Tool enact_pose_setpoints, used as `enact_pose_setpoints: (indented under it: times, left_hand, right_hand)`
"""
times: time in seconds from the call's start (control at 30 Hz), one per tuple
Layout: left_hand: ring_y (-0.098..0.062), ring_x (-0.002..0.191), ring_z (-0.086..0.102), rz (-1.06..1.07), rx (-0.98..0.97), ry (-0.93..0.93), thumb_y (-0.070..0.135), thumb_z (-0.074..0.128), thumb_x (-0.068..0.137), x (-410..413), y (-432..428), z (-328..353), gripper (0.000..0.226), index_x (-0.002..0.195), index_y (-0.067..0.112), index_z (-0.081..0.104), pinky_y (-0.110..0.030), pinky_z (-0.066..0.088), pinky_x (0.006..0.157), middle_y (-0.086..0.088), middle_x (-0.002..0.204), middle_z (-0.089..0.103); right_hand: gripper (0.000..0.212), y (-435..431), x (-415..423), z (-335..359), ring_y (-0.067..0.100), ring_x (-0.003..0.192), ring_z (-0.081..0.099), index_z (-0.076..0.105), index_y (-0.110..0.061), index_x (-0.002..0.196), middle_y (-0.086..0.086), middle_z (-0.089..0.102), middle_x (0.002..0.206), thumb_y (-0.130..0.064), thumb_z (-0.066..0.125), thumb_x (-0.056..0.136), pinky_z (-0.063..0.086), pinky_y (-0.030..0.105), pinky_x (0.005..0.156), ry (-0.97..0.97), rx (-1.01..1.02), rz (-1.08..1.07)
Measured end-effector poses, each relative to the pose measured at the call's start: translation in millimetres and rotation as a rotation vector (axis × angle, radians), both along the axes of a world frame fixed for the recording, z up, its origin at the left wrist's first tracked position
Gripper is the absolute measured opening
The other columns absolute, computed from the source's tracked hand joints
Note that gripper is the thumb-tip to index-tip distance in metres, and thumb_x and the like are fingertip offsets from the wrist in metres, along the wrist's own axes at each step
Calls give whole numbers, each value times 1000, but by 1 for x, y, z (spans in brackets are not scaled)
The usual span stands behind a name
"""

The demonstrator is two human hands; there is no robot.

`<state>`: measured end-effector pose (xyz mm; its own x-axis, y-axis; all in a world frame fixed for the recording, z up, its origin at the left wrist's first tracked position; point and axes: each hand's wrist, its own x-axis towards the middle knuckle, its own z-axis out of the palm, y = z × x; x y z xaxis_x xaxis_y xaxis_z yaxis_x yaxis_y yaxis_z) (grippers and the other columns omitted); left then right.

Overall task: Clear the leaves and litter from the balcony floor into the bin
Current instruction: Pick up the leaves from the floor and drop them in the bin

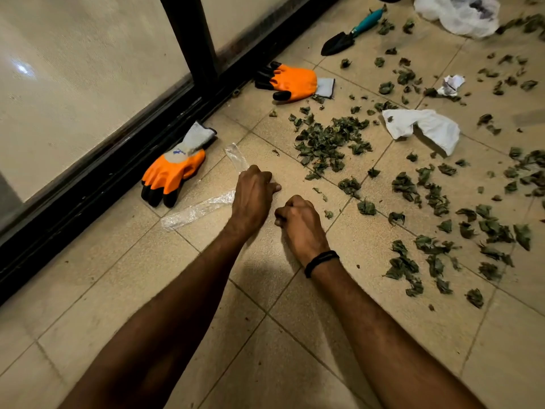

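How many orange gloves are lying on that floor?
2. The nearer glove lies against the black door track, left of the left hand, which grips a plastic strip. The farther glove lies along the same track, near the trowel. None appears hidden.

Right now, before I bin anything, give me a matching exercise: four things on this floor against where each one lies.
1 trowel
2 clear plastic strip
3 white paper
4 nearer orange glove

A gripped by the left hand
B right of the biggest leaf pile
C beside the black door track
D beyond the far orange glove

Pairs: 1-D, 2-A, 3-B, 4-C.
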<state>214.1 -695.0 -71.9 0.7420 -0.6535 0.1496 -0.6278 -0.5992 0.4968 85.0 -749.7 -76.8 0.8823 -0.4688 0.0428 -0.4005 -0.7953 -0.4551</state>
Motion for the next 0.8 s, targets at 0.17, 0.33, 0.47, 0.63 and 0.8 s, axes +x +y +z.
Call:
enact_pose_setpoints:
  times: [0.17,0.33,0.47,0.63,0.8]
  left_hand:
    - [-25,81,50,-28,-49,-95,14,69,92,-5,-1,-6,15,81,4,73,-33,38,71,-9,83,58]
    - [-27,92,49,-2,46,-92,9,56,99,-3,-13,3,13,97,0,66,-43,47,79,-15,99,58]
    - [-23,82,59,222,-139,215,7,48,101,11,-26,24,15,110,0,58,-35,48,69,-15,101,64]
    - [-22,98,59,241,-175,266,14,39,105,35,-40,26,25,120,4,57,-28,39,76,-11,113,64]
    - [-33,111,48,67,114,47,45,43,105,40,-55,5,45,134,11,45,-41,38,90,-18,122,56]
  right_hand:
    - [17,1,-4,3,25,83,53,68,-13,87,4,52,85,2,59,84,45,31,64,-16,-14,-123]
    - [8,-21,-13,26,10,83,66,74,-15,93,-6,69,85,-11,67,92,51,18,76,-192,460,-464]
    - [14,-44,-23,37,10,89,65,72,-10,105,2,73,101,-12,66,93,44,6,72,-239,445,-574]
    - [20,-53,-29,31,6,94,48,67,0,114,13,54,123,-6,59,96,33,-6,62,-96,272,-477]
    - [12,-43,-29,5,13,92,57,69,-4,98,10,53,102,-3,57,95,53,33,77,-80,108,-379]
